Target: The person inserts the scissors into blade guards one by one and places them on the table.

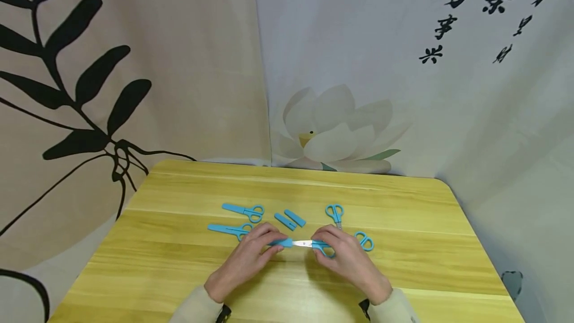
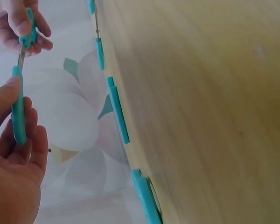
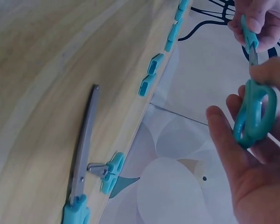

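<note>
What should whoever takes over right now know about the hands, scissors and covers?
Left hand pinches a blue cover, partly over the blades of the held scissors. Right hand grips those scissors by the handles.
Done: two covered scissors lie left on the table.
Left: two bare scissors lie right; two loose covers lie in the middle.

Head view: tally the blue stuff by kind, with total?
Capped scissors, lying: 2
Bare scissors, lying: 2
Held scissors, left hand on its partway cap, right hand on the handles: 1
Loose caps: 2
Total: 7 (5 scissors, 2 loose caps)
</note>
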A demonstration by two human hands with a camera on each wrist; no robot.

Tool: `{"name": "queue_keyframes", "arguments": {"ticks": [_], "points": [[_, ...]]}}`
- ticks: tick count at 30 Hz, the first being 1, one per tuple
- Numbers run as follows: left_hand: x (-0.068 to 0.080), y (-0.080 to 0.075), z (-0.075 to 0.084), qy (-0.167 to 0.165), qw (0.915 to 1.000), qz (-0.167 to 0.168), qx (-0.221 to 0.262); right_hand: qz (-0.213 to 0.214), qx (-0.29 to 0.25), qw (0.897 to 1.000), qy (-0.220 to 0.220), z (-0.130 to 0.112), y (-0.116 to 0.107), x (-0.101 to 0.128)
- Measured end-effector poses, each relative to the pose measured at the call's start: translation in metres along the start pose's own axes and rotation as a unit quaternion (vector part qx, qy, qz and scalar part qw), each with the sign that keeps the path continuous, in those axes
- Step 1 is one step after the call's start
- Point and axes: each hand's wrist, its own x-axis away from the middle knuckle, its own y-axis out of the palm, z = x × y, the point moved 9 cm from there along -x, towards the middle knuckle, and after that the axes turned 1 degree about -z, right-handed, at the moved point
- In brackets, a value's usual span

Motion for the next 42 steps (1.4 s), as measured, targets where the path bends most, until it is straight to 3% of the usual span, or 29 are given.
{"name": "queue_keyframes", "arguments": {"ticks": [10, 21, 32, 38, 42], "points": [[-0.002, 0.000, 0.001, 0.004, 0.9998, 0.016, -0.007, -0.008, -0.011, 1.000, 0.015, 0.002, 0.005, -0.002], [-0.004, 0.003, 0.001, 0.007, 0.9999, 0.004, -0.010, 0.001, -0.015, 1.000, -0.009, -0.007, 0.005, -0.006], [-0.007, 0.005, 0.003, 0.010, 0.9999, -0.003, 0.002, -0.004, -0.006, 1.000, 0.002, -0.008, 0.008, -0.007], [-0.010, 0.006, 0.003, -0.005, 0.9999, -0.015, 0.005, -0.006, -0.001, 1.000, 0.006, -0.008, 0.009, -0.008], [-0.009, 0.007, 0.003, 0.005, 0.9999, -0.011, 0.004, -0.005, 0.010, 1.000, 0.002, -0.010, 0.010, -0.007]]}}
